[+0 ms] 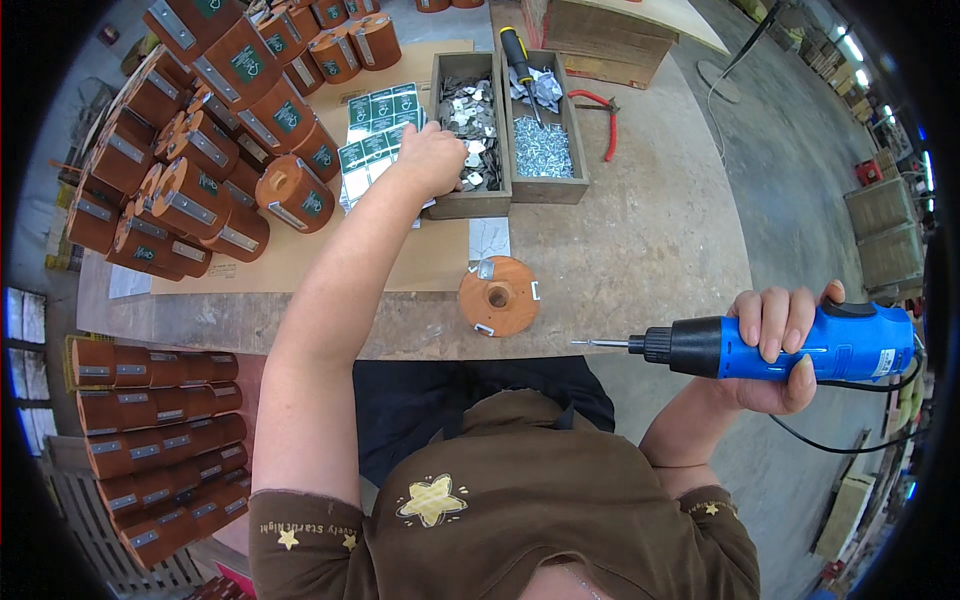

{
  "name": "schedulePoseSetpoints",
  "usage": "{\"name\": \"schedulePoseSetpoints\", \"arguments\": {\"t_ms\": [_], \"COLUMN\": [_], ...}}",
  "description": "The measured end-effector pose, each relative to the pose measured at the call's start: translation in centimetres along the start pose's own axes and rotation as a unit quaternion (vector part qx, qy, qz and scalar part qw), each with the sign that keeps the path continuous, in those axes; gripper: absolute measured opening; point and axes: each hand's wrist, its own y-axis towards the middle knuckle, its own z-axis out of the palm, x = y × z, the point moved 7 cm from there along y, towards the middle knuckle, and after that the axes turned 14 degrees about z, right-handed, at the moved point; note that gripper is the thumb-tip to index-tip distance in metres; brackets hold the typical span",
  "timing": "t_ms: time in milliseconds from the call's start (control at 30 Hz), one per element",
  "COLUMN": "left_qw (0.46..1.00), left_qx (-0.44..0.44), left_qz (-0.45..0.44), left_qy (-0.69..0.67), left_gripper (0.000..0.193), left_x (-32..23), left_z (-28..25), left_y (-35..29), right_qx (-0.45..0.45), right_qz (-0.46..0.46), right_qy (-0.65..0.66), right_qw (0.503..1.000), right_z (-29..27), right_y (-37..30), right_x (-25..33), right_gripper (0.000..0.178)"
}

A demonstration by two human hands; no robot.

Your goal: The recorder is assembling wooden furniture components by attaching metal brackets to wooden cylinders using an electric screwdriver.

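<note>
Right grip [778,338] wraps the blue driver [706,346], probably held wide to clear the wooden cylinder [518,304] on the table [650,250] edge — left grip [430,160] at the metal-plate box [472,207], fingertips hidden, can't tell if pinching.

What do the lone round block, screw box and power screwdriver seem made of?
Round block: probably wood, varnished or stained, from its smooth orange-brown face. Screw box: likely bare wood, from its dull plank-like walls. Power screwdriver: apparently plastic, its blue shell smoothly moulded.
</note>
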Motion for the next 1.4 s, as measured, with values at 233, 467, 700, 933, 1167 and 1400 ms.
{"name": "schedulePoseSetpoints", "arguments": {"t_ms": [233,467,700,933,1167,1400], "left_qw": [0.96,0.88,0.896,0.916,0.898,0.912], "left_qx": [-0.244,-0.391,-0.34,-0.267,-0.235,-0.308], "left_qz": [0.071,0.266,0.24,0.216,0.282,0.134], "left_qy": [-0.121,-0.038,-0.156,-0.207,-0.245,-0.233], "left_gripper": [0.012,0.01,0.021,0.055,0.043,0.041], "left_x": [-0.6,-11.1,-13.0,-10.6,-11.2,-13.3], "left_z": [-3.9,-7.0,-3.2,-2.8,-1.3,-0.5], "left_y": [-2.8,-14.7,-16.6,-16.1,-14.5,-16.0], "right_qx": [-0.018,-0.016,-0.026,-0.038,-0.021,-0.02], "right_qz": [0.006,-0.001,0.029,0.024,0.028,0.032], "right_qy": [0.013,0.031,0.039,0.026,0.014,0.017], "right_qw": [1.0,0.999,0.998,0.999,0.999,0.999], "right_z": [-1.0,-1.6,-1.5,-1.3,-0.7,-0.3], "right_y": [-0.4,-0.3,-0.4,-0.7,-0.7,-0.4], "right_x": [0.1,0.2,-1.1,-0.6,-0.5,-1.1], "right_gripper": [0.06,0.06,0.061,0.062,0.062,0.063]}}
